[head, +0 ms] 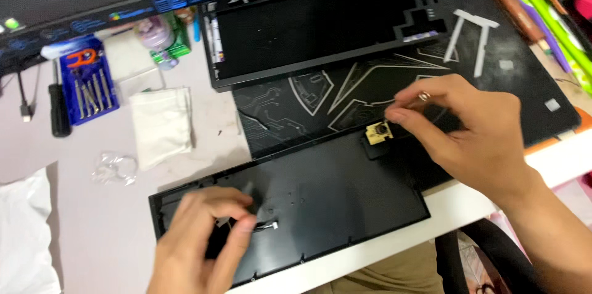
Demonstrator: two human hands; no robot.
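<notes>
Right hand (478,137): thumb and forefinger pinched together just above a small tan circuit board (378,132) at the far right corner of the black keyboard base tray (327,192). Something tiny and shiny shows at the fingertips, maybe a screw, too small to tell. Left hand (203,238): fingers curled down onto the tray's near left part, tips closed beside a small silvery bit (269,226); blurred, so cannot tell if it's gripped or only touched.

Tray lies across the front of the surface (105,226), partly on a black patterned desk mat (345,93). Upper keyboard frame (314,20), emptied, sits further back on the mat. Two pale stabiliser bars (472,38) lie right of it.

Doing it well, by my read: left hand should press the tray flat so it doesn't skate; right hand should keep the pinch light and stay directly over the little board, since a small part dropped on the black tray would be hard to find.

Left: blue precision screwdriver set (89,81), folded white cloth (161,124), clear plastic scrap (115,167).
</notes>
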